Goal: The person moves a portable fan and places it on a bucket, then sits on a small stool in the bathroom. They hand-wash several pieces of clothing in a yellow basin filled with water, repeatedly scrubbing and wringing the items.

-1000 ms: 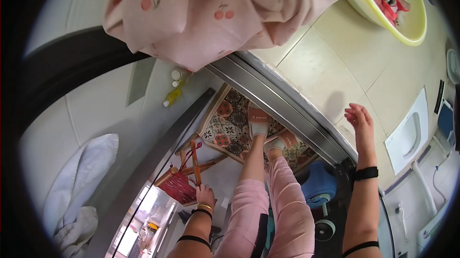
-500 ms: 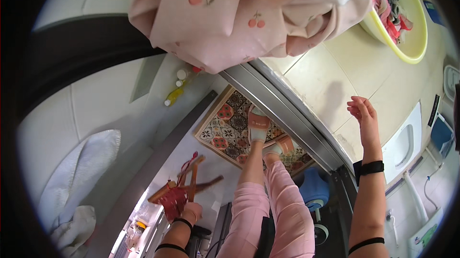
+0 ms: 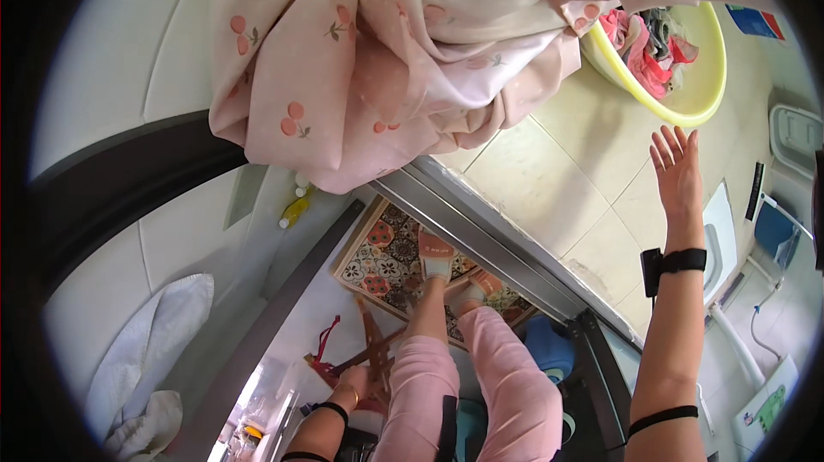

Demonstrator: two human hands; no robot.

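My left hand [image 3: 356,383] is low beside my left leg, its fingers closed on a wooden folding stool [image 3: 374,331] with crossed brown legs and red cord; part of it is hidden by my hand and leg. My right hand [image 3: 680,168] reaches forward over the tiled floor, holding nothing, with its fingers spread. Just beyond those fingertips stands a yellow basin [image 3: 691,115] heaped with pink, red and grey cloth [image 3: 650,58]. Above the doorway, a pink curtain [image 3: 378,93] with a cherry print hangs gathered across the top of the view.
My slippered feet stand on a patterned mat [image 3: 378,239], beside a metal door track [image 3: 489,226]. Right of my legs is a blue container [image 3: 545,346]. A white squat toilet [image 3: 717,234] lies beyond my right forearm. White towels [image 3: 159,333] hang at left, near bottles [image 3: 294,211].
My right hand has reached farther forward toward the basin and its fingers have spread. The stool in my left hand has turned and come closer to my leg. The view has shifted.
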